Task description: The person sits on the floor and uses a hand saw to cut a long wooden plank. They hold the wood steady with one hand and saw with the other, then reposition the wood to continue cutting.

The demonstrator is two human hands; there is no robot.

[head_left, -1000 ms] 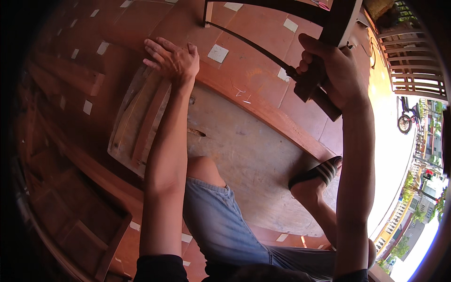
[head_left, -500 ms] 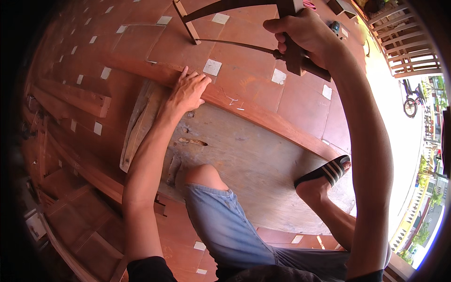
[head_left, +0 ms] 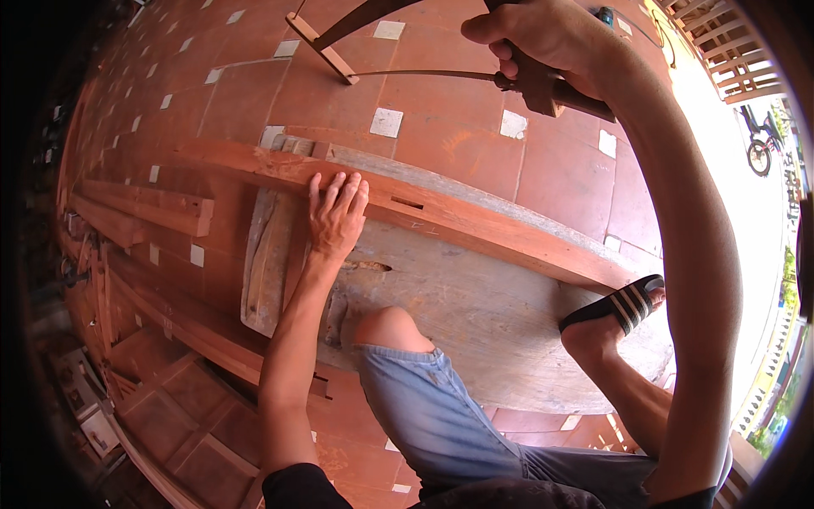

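Observation:
My right hand [head_left: 551, 41] is closed around the dark handle end of a wooden frame saw [head_left: 324, 55], held up at the top of the view. The saw's narrow blade [head_left: 441, 74] runs leftward above the floor, apart from the wood. My left hand [head_left: 337, 219] lies on a long reddish timber beam [head_left: 500, 239], palm down, fingers stretched out. A small slot [head_left: 407, 204] is cut in the beam just right of these fingers. The beam rests lengthwise on a worn, low wooden bench [head_left: 449, 297]. My sandalled foot [head_left: 615, 310] is against the beam's right part.
Several more timber beams [head_left: 161, 206] lie on the tiled floor [head_left: 458, 136] at the left. A hole [head_left: 366, 265] marks the bench top near my bent knee [head_left: 394, 327]. A slatted wooden piece [head_left: 729, 51] and a parked bike [head_left: 759, 144] are at the far right.
The beam has shifted toward me on the bench and now shows its slotted face, with the bench's far edge visible behind. My left hand has come nearer with it. The saw stays raised.

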